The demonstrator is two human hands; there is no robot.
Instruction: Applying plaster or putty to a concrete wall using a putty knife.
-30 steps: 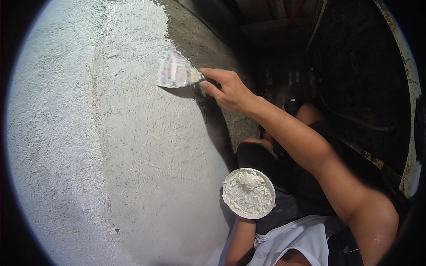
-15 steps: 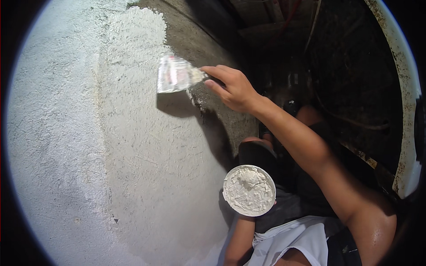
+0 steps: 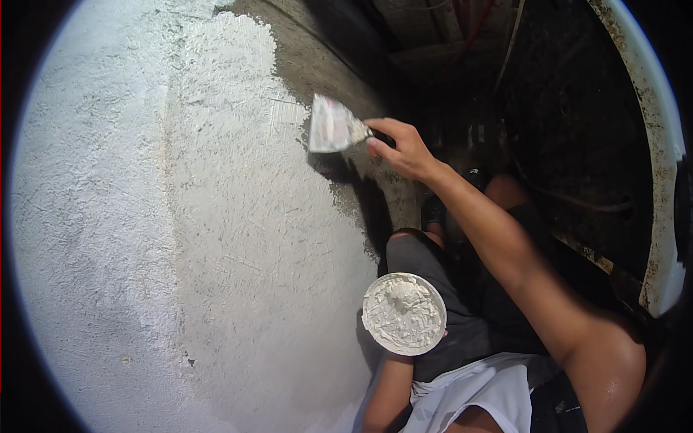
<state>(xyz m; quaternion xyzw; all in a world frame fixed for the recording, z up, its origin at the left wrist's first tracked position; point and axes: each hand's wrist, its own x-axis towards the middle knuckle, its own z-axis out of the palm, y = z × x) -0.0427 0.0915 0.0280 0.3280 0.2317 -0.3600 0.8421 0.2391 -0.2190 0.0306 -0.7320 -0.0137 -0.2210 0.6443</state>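
My right hand (image 3: pixel 403 148) is closed round the dark handle of a putty knife (image 3: pixel 333 128), whose wide blade is smeared with white filler. The blade is over the ragged edge between the white coating and bare grey wall, casting a shadow below it; whether it touches the wall I cannot tell. Low in the view, a round tub (image 3: pixel 404 314) of thick off-white filler is held up by my left hand (image 3: pixel 445 333). Only a bit of that hand shows at the tub's right side; the rest is hidden under it. The coated wall (image 3: pixel 245 238) fills the left side.
Bare grey-brown wall (image 3: pixel 307 54) runs along the upper middle. At the far right curves a pale, rust-spotted rim (image 3: pixel 639 108) of something large. A thin hose or cable (image 3: pixel 577 202) lies in the dark area, close to my knees (image 3: pixel 505 191).
My right hand has moved the putty knife to the right, off the white coating to its ragged edge. Faint streaks show where the blade was. The tub has hardly shifted.
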